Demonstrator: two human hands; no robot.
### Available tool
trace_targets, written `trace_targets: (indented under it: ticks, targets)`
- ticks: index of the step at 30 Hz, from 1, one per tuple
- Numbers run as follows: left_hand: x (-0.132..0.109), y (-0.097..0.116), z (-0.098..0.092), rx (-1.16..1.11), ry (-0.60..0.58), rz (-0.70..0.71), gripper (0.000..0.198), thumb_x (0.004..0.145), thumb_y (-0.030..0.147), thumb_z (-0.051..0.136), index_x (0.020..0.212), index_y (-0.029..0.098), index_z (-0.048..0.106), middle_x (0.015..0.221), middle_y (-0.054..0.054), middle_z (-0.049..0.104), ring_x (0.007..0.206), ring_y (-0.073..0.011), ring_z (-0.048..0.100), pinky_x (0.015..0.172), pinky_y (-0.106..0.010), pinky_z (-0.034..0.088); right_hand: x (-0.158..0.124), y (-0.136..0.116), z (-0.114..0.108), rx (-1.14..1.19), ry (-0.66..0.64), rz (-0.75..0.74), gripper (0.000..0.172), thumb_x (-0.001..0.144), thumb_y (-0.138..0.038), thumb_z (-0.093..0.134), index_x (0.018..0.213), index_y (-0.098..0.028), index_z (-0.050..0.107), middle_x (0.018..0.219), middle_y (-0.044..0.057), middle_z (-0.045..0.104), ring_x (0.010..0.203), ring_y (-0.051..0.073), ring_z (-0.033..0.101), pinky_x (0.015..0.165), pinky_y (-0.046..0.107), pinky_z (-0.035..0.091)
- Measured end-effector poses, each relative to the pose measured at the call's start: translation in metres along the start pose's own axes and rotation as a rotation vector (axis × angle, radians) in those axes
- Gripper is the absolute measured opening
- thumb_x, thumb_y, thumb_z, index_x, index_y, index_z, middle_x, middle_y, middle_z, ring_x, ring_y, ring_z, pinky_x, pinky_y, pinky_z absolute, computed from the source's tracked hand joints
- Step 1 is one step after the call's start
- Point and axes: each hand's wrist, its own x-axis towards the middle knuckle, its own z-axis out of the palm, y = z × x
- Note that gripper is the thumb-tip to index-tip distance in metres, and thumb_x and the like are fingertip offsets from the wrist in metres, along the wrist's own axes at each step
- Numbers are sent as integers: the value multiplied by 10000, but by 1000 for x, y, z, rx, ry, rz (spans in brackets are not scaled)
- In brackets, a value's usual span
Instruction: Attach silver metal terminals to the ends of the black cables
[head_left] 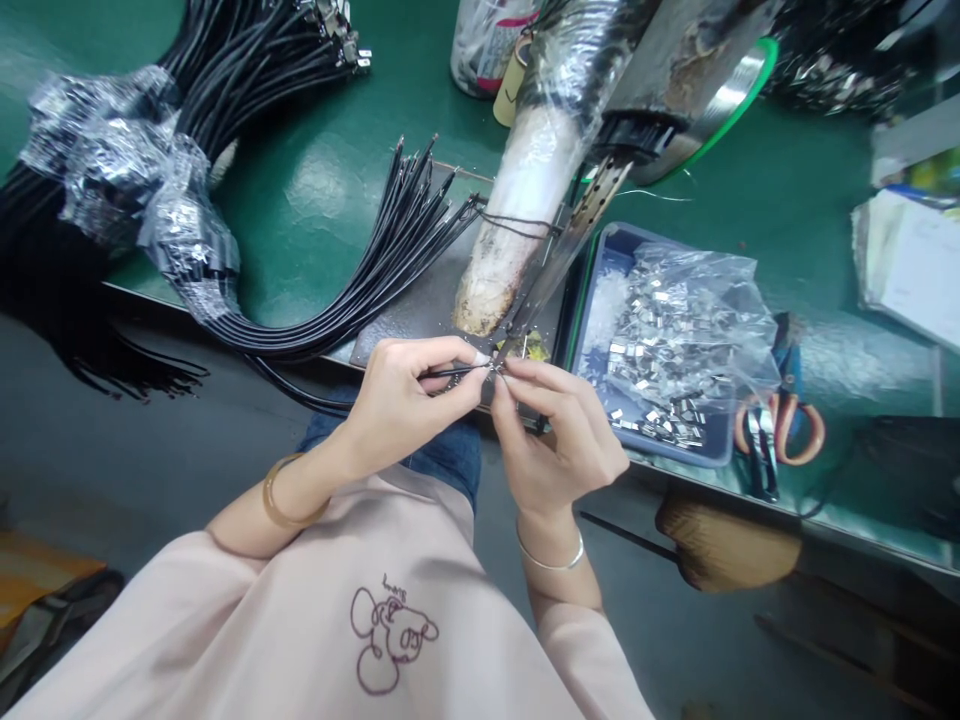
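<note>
My left hand [420, 395] pinches the end of a black cable [450, 373] between thumb and index finger. Facing it, my right hand [559, 420] has its thumb and fingertips closed on a small metal connector [496, 368], partly hidden by the fingers. Both sets of fingertips meet right below the tip of a soldering iron [551, 270], which slants down from the upper right. Whether the tip touches the connector I cannot tell. A bundle of black cables [360, 290] with bared ends lies to the left, on the bench and a grey plate [397, 320].
A blue tray [652, 450] at right holds small metal connectors and a plastic bag. Orange-handled scissors [799, 430] and cutters [763, 455] lie beside it. A plastic-wrapped tube [517, 200] hangs close above my hands. More wrapped cables [247, 90], a solder spool [720, 120] and papers [911, 260] are behind.
</note>
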Motion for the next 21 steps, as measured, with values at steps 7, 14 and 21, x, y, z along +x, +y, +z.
trace_targets:
  ticks: [7,14,21]
  targets:
    - [-3,-3,-2,4,-63,-43,120,817,204,647,725,141,694,525,62,465,471,-46,322,429,-165,257,-7,2,-3,5,-39,-66,184,845,-75,715,858,-223,606,930,37,796,820,148,773,733,251,640]
    - [-5,-1,-2,-72,-94,-46,115,807,181,640,700,142,655,553,55,480,495,-51,322,450,-175,271,-6,-1,-7,66,-51,-10,194,836,-60,721,896,-215,622,912,27,790,828,150,770,764,262,629]
    - [-19,-2,-5,-177,-303,-177,114,796,170,601,686,140,607,555,85,306,515,-51,225,467,-196,185,-17,6,-34,116,-161,154,90,898,-172,686,935,-243,645,778,-21,762,658,147,745,635,266,603]
